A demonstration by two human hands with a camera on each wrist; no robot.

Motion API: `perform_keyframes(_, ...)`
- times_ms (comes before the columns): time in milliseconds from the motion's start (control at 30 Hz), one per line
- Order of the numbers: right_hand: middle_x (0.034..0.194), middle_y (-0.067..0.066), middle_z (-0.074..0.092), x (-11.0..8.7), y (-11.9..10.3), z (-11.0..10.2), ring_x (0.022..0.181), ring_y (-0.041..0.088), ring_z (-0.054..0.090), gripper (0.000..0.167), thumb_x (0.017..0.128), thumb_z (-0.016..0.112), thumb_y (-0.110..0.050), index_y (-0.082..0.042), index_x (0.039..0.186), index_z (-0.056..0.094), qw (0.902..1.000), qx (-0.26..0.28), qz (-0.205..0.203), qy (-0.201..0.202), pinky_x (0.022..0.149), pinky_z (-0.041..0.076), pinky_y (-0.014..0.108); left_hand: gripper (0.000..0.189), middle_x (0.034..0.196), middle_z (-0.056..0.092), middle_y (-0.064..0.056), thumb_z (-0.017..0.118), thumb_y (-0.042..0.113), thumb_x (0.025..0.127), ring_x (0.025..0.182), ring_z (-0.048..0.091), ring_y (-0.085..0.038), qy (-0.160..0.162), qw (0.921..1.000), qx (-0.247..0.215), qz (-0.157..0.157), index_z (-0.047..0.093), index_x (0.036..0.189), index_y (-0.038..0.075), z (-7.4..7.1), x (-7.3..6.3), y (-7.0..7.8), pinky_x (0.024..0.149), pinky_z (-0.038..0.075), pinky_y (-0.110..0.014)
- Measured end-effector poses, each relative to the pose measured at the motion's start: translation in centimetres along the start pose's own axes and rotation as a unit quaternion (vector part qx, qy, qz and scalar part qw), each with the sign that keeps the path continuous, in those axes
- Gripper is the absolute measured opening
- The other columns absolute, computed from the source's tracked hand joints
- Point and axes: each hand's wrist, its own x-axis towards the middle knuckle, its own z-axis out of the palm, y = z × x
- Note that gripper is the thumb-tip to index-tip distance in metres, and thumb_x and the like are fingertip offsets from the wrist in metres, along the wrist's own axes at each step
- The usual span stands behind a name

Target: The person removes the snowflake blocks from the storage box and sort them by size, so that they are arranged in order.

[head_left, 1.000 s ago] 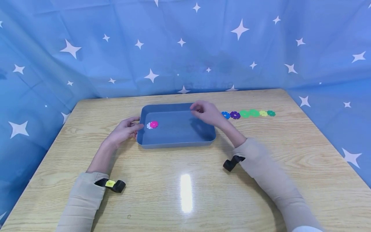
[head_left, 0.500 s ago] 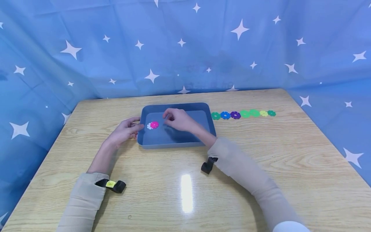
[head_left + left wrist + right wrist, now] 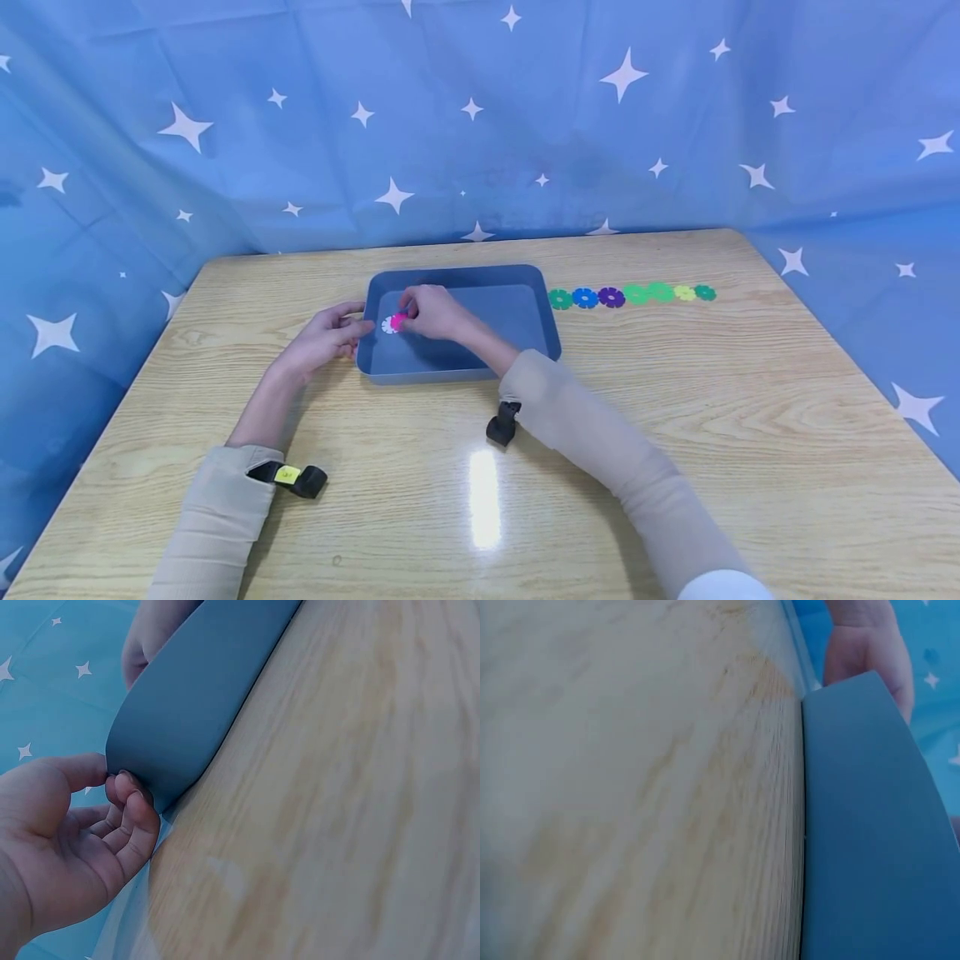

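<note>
A blue-grey tray stands on the table, its left end held by my left hand. In the left wrist view the thumb of that hand lies at the rim of the tray wall, with the fingers curled against the outside. Inside the tray, a pink notched plastic snowflake disc partly covers a white snowflake disc. My right hand reaches into the tray, thumb and index fingertips at the pink disc's right edge; I cannot tell whether they pinch it. The right wrist view shows mostly table and tray wall.
Right of the tray runs a row of several discs: a green disc beside the tray, then a blue disc, a purple disc, light green ones, a yellow disc and another green disc. A starry blue curtain hangs behind the table.
My right hand has moved left from the tray's right end to the pink disc, uncovering the green disc at the row's left end. The left hand has stayed at the tray's left end.
</note>
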Motion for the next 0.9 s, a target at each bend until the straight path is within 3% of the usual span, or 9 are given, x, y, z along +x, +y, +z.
perform_keyframes(200, 0.098, 0.01, 0.067, 0.4, -0.4, 0.3, 0.087, 0.018, 0.059, 0.026, 0.094, 0.074, -0.015, 0.001, 0.113, 0.068, 0.999, -0.043, 0.003, 0.01, 0.077, 0.049, 0.027, 0.057, 0.09, 0.06, -0.007, 0.056, 0.017, 0.105, 0.067, 0.057, -0.01, 0.001, 1.0, 0.005, 0.002, 0.033, 0.152, -0.005, 0.0, 0.0, 0.0, 0.064, 0.052, -0.023)
perform_keyframes(600, 0.098, 0.007, 0.065, -0.2, -0.4, 0.1, 0.088, 0.017, 0.061, 0.027, 0.087, 0.082, -0.015, -0.002, 0.103, 0.065, 0.9995, -0.019, 0.014, 0.02, 0.074, 0.05, 0.024, 0.058, 0.094, 0.059, -0.009, 0.055, 0.017, 0.105, 0.068, 0.056, -0.01, -0.001, 1.0, 0.006, 0.002, 0.031, 0.153, -0.005, 0.0, 0.0, 0.1, 0.064, 0.051, -0.023)
perform_keyframes(900, 0.094, 0.005, 0.069, -0.9, 0.0, -0.5, 0.084, 0.016, 0.064, 0.015, 0.093, 0.074, -0.008, -0.004, 0.102, 0.063, 0.999, -0.027, 0.001, 0.035, 0.075, 0.052, 0.027, 0.059, 0.093, 0.059, -0.007, 0.055, 0.016, 0.105, 0.069, 0.056, -0.01, 0.0, 1.0, 0.005, 0.001, 0.03, 0.154, -0.006, 0.1, -0.2, 0.2, 0.065, 0.051, -0.023)
